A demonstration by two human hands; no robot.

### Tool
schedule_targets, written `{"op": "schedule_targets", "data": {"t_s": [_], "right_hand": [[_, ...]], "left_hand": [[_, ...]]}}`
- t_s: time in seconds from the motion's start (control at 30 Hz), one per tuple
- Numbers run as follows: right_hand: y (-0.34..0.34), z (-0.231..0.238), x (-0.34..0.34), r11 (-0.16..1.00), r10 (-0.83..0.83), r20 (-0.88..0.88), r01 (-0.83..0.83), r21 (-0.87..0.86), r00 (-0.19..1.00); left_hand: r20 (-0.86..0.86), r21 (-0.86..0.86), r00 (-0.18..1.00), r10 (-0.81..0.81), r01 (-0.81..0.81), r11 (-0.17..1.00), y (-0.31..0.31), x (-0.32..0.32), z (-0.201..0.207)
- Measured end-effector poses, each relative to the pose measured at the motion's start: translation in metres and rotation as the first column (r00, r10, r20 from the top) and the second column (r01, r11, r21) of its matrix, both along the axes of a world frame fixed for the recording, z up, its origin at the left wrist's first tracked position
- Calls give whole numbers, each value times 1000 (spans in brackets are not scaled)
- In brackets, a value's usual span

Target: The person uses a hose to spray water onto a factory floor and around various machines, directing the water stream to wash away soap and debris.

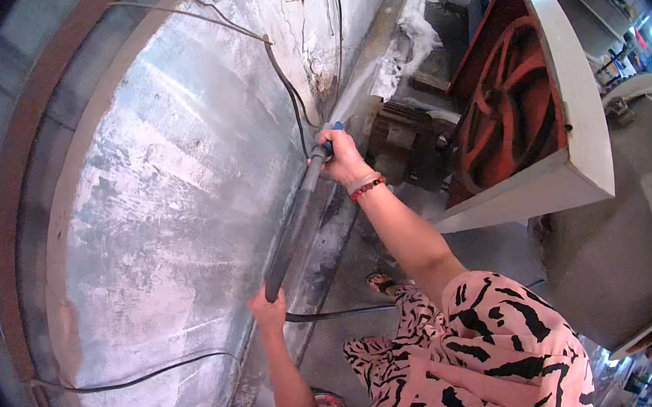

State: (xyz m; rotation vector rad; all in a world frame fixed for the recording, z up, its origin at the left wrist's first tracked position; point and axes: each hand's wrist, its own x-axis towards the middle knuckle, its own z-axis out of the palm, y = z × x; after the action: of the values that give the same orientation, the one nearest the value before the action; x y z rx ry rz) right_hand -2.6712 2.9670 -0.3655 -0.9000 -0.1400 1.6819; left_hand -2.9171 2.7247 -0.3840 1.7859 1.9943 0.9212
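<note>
A long grey pipe (pixel 296 223) runs slantwise along the foot of the wall. At its upper end is a dark grey fitting (pixel 320 154) with a small blue part (pixel 338 126), perhaps a valve handle. My right hand (pixel 341 155), with a red bead bracelet (pixel 367 188) at the wrist, is closed round the pipe at this fitting. Lower down, my left hand (pixel 268 306) is wrapped about the pipe's near end. Beyond the fitting a pale streak (pixel 354 97) continues up and right; whether it is water or more pipe is unclear.
On the right stands a machine with a red spoked wheel (pixel 503 103) inside a pale guard (pixel 580 86), beside a motor (pixel 400 131). The worn wall (pixel 157 199) fills the left. A black cable (pixel 339 314) crosses the floor. White foam-like matter (pixel 415 32) lies at the far end.
</note>
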Motion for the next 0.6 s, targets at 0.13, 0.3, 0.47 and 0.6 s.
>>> {"op": "schedule_targets", "data": {"t_s": [0.13,0.3,0.47,0.6], "right_hand": [[-20,14,17,1000,-15,-62,17,22,998],[-54,45,13,998,-34,-43,36,43,998],[-61,60,38,992,-104,-10,104,76,995],[-63,84,17,985,-93,54,84,153,994]], "left_hand": [[283,-217,958,-51,115,969,-18,22,35],[457,-314,886,-85,249,916,-53,19,58],[515,-272,847,-133,308,912,-54,51,84],[178,29,966,-188,186,982,-63,50,51]]}}
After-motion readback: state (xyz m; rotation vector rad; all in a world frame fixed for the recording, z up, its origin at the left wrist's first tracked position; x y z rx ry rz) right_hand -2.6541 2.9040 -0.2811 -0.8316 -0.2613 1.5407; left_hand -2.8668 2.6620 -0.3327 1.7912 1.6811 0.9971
